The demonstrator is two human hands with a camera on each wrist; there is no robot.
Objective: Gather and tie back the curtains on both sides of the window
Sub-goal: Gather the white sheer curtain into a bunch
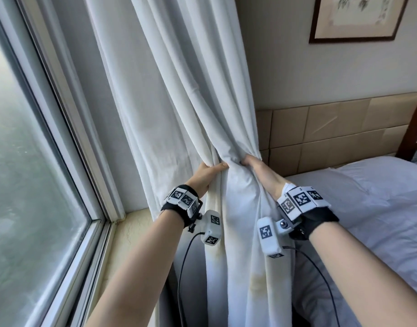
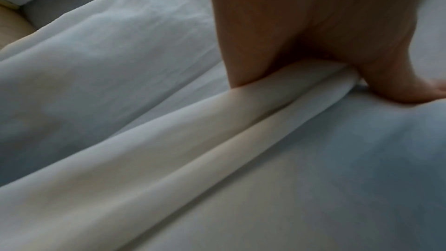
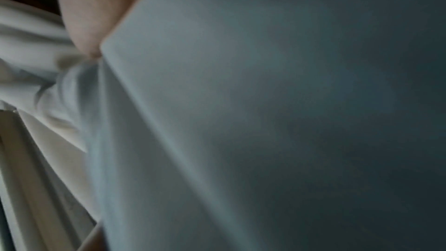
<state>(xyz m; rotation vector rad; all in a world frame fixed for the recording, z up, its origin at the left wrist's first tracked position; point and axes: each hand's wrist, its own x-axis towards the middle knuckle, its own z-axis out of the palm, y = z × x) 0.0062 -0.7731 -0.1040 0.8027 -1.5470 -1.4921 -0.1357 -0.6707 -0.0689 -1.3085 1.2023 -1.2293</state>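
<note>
Between the window (image 1: 33, 161) at nine o'clock and the bed (image 1: 379, 208) at three, the curtain (image 1: 179, 90) hung bunched, left hand (image 1: 206, 174) and right hand (image 1: 257, 167) both clamped around it, seemingly cinching folds ready for tying.

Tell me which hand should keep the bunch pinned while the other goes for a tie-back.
Probably the right hand: it clenches the curtain where the folds converge. The left hand grips only the window-side edge. No tie-back is visible.
</note>
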